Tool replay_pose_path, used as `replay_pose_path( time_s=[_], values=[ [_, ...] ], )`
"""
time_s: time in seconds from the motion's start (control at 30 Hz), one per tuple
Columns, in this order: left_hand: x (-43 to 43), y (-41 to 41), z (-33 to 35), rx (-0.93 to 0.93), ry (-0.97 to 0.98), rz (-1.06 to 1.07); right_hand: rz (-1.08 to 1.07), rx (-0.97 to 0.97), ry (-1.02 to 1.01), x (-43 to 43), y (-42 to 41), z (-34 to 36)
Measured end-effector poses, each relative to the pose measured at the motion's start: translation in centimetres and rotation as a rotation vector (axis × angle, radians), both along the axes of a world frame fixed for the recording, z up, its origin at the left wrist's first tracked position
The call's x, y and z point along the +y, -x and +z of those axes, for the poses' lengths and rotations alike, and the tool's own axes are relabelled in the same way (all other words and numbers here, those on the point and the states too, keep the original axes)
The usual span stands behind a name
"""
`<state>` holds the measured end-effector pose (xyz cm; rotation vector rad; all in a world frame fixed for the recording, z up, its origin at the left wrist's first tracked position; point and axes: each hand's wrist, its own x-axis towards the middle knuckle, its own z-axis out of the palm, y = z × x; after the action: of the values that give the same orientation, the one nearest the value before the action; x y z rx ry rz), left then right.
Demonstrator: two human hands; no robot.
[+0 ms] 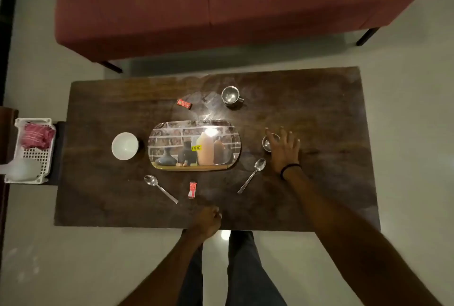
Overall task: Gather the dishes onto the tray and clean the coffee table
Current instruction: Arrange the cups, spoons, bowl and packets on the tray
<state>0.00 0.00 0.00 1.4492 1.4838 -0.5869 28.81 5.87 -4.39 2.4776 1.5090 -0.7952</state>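
Note:
A printed oval tray (157, 133) lies mid-table on the dark wooden coffee table (319, 109). Left of the tray stands a white bowl (124, 146); a steel mug (230, 95) stands behind the tray. A small steel bowl (266, 142) sits right of the tray, partly hidden by my right hand (285, 149), whose spread fingers hover over it. One spoon (253, 175) lies front right, another spoon (159, 187) front left. Two red wrappers lie loose: one wrapper (184, 103) at the back, one wrapper (192, 189) in front. My left hand (207, 221) rests at the table's near edge, fingers loosely curled, holding nothing.
A white slotted basket (41, 155) with a red cloth (36, 135) and a white object sits on a low stand left of the table. A red sofa (221, 3) stands behind the table. My legs are at the near edge.

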Motion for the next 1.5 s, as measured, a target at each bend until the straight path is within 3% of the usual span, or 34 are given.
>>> replay_pose_path(
  time_s=[0.1, 0.23, 0.37, 0.47, 0.57, 0.7, 1.13, 1.27, 1.5],
  values=[
    [2.5, -0.7, -1.1, -0.018, -0.096, 0.056, 0.112, -0.061, 0.043, 1.7, -0.1, -0.8],
    [5.7, -0.5, -1.9, -0.006, -0.192, 0.064, 0.074, -0.035, 0.088, 2.0, 0.2, -1.8],
    [9.1, -0.2, -3.8, -0.012, -0.372, 0.063, 0.001, 0.007, 0.025, 2.3, 2.3, -1.7],
    [11.3, 0.5, -4.9, -0.007, -0.516, 0.044, 0.154, 0.023, -0.097, 2.8, 5.8, -1.4],
    [13.7, 1.8, -5.4, 0.007, -0.622, -0.013, 0.185, 0.058, -0.083, 3.6, 9.8, -1.6],
    [16.0, 3.9, -6.1, 0.049, -0.614, -0.09, 0.149, 0.14, -0.074, 4.5, 13.8, -2.7],
    [16.1, 6.9, -7.0, -0.023, -0.587, -0.133, 0.109, 0.051, -0.021, 5.1, 16.9, -2.8],
    [16.8, 5.7, -6.7, -0.116, -0.573, -0.084, 0.022, 0.135, -0.028, 5.8, 14.5, 0.2],
    [21.7, -0.1, -4.8, -0.216, -0.502, -0.017, -0.082, 0.1, -0.125, 12.6, 6.2, 1.5]
  ],
)
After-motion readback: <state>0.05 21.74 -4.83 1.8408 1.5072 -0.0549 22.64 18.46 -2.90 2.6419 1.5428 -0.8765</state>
